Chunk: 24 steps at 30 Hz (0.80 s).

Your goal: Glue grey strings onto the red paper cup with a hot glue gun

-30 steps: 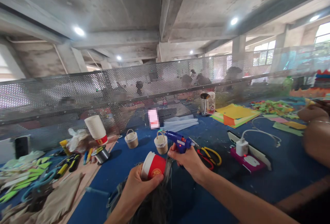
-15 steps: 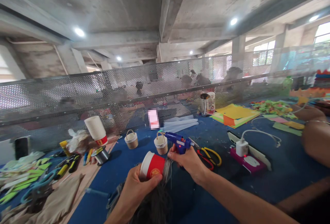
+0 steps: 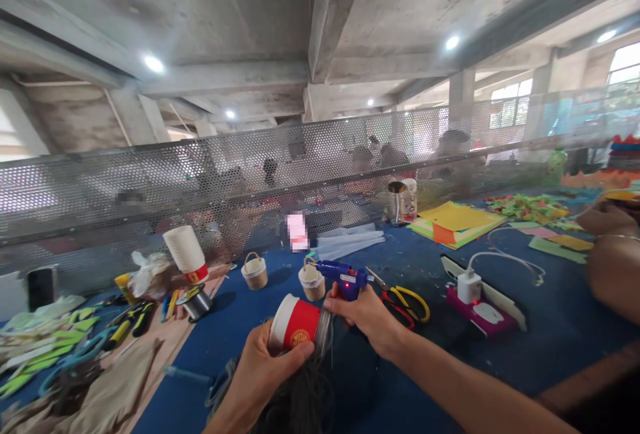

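Observation:
My left hand (image 3: 277,364) is closed around a red and white paper cup (image 3: 303,323), tipped on its side. Grey yarn (image 3: 325,337) wraps the cup's right end, and a loose dark grey bundle of it hangs below. In my right hand (image 3: 370,317) is a blue glue gun (image 3: 344,275) with a small red light lit, its nozzle pointing left. The thumb and fingers of that hand also come close to the yarn by the cup; whether they pinch it I cannot tell. Two small baskets with handles, one left (image 3: 255,272) and one behind the glue gun (image 3: 312,283), stand beyond the cup.
Scissors (image 3: 407,306) with red and yellow handles lie right of my right hand. Farther right is a purple power strip (image 3: 480,311) with a white charger. At left stand stacked paper cups (image 3: 185,252) on a wire spool (image 3: 196,303). Another person's arm (image 3: 613,267) rests at the right edge.
The glue gun and my right hand have shifted very slightly left and down. My left hand and the cup barely move. The other person's arm at right has moved, its hand now showing.

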Available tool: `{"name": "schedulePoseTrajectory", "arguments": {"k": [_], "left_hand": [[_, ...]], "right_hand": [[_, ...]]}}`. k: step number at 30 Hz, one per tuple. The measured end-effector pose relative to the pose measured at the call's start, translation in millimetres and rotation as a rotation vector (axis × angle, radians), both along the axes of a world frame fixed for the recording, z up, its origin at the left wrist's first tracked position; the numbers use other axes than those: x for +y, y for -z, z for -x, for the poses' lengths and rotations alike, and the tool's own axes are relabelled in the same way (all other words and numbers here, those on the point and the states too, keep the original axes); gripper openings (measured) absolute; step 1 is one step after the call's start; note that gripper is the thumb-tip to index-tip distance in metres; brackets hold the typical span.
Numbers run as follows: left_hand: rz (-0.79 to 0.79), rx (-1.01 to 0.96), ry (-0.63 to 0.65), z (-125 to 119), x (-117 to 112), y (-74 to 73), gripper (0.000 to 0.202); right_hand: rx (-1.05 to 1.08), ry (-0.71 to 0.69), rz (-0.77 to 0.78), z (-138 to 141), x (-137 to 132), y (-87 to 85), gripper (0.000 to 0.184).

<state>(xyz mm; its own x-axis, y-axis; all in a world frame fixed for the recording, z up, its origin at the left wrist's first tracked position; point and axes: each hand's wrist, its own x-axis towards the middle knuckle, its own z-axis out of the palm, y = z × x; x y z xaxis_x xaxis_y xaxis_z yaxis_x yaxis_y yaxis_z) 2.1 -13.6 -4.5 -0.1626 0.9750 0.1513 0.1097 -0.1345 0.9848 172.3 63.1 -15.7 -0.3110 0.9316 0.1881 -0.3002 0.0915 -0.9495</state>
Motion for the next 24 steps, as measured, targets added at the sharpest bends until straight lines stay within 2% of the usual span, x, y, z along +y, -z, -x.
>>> {"name": "schedulePoseTrajectory", "arguments": {"k": [8,14,20,24], "left_hand": [[0.036,-0.049,0.097,9.4,1.2,6.3,0.039],[0.017,-0.073,0.089,8.4,-0.7,4.4,0.039],[0.012,-0.017,0.079,12.9,0.8,8.3,0.041],[-0.026,0.012,0.083,11.6,-1.8,4.6,0.040]], "right_hand": [[-0.002,-0.078,0.035,-5.3,-6.4,-7.2,0.023],[0.006,-0.114,0.075,-6.8,-6.7,-6.3,0.025],[0.018,-0.138,0.076,-7.3,-5.5,-5.0,0.025],[0.028,-0.154,0.087,-8.0,-6.8,-7.3,0.028]]}}
